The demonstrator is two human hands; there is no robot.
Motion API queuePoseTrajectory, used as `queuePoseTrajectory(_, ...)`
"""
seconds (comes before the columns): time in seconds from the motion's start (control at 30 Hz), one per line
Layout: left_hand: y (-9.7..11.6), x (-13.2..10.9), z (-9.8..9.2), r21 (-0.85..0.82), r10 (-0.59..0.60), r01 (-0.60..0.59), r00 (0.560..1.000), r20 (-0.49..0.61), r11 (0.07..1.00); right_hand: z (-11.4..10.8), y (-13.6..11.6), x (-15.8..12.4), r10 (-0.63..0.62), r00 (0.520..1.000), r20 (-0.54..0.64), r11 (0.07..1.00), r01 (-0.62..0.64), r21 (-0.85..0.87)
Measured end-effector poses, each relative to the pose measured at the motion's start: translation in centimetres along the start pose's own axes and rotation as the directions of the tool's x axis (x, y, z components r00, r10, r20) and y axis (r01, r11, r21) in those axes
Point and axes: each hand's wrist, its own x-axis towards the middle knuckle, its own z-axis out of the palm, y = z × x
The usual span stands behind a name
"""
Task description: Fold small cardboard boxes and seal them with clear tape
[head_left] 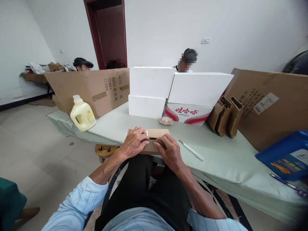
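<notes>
A small flat cardboard box [154,141] lies at the near edge of the cloth-covered counter [216,154]. Both hands press on it, left hand [134,142] and right hand [169,150], fingers curled over its top. A white pen-like tool [191,150] lies just right.

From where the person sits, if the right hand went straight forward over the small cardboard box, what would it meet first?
Probably the small crumpled wad lying on the table, just beyond the cardboard box. The right hand points that way, with the red and white carton behind; depth is hard to judge.
</notes>
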Motion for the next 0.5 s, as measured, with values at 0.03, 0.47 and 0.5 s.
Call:
queuePoseTrajectory(0.03,-0.04,0.03,-0.08,-0.018,-0.003,0.002,1.0,-0.002,1.0,0.02,-0.14,0.02,0.003,1.0,-0.002,1.0,-0.003,0.005)
queuePoseTrajectory(0.47,-0.47,-0.09,0.69,-0.091,0.051,-0.066,0.985,-0.162,0.994,0.08,-1.09,0.26,0.051,0.999,0.008,0.998,-0.052,0.024)
queuePoseTrajectory(0.5,-0.44,-0.09,0.65,-0.094,0.051,-0.065,0.988,-0.145,0.993,0.11,-1.13,0.26,0.053,0.999,0.008,0.998,-0.053,0.025)
